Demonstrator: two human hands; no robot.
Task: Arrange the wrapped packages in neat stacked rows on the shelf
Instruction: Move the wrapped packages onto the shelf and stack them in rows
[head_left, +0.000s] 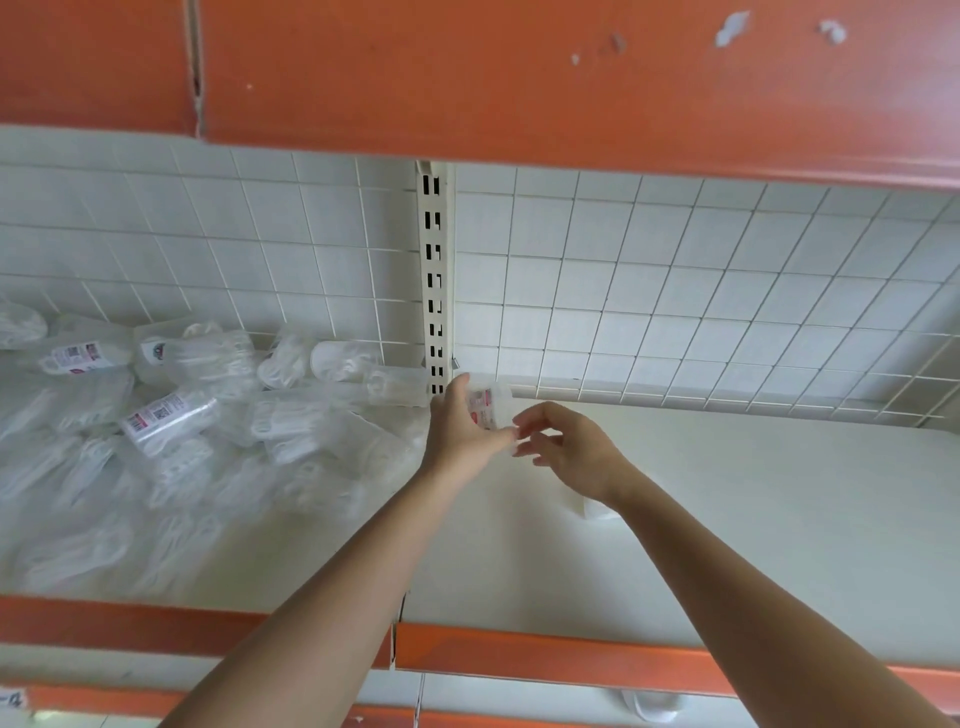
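Up on the white shelf (727, 519), both bare arms reach in toward the back, where a wire grid (675, 291) stands in front of the wall and a slotted upright post (435, 280) divides the bay. The left hand (460, 426) grips one small wrapped package (485, 408), its fingers curled round the clear wrap, whose red-and-white label shows between thumb and fingers. The package is held just above the shelf surface, close to the foot of the post and right of it. The right hand (576, 452) hovers just beside it with loosely curled fingers; its fingertips (515, 431) reach the package's near corner, but whether they pinch it or only touch it cannot be told. To the left of the post lies a loose pile of packages (156, 426), clear-wrapped, tumbled at all angles, several with labels turned up, spreading from the grid toward the orange front edge (571, 660). A pale shape (589, 509) shows under the right wrist, too blurred to identify. Overhead runs the orange upper shelf (519, 78), its paint chipped in places.
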